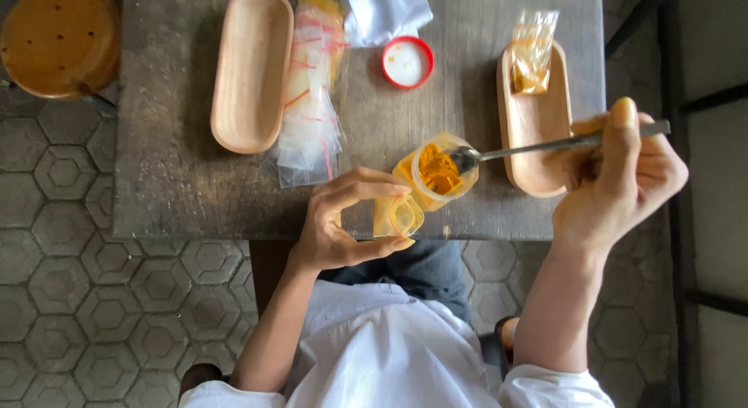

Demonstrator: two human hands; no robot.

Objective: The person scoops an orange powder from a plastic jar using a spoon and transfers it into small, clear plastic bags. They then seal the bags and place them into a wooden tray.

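Orange powder fills a small clear jar (438, 173) held tilted near the table's (171, 182) front edge, together with a small plastic bag (397, 215), both pinched between the left hand's (343, 221) thumb and curled fingers (382, 186). The right hand (615, 174), fingers clamped together on a metal spoon (545, 145), has its bowl at the jar's mouth. A jolt could likely spill powder onto the table, since jar and bag hang unsupported

Worn on the head, looking straight down, fairly near. Dark worn wooden table (179, 182) across the upper frame, grey hexagon-tiled floor (86, 299) at lower left, white-shirted lap at bottom centre. One view only.
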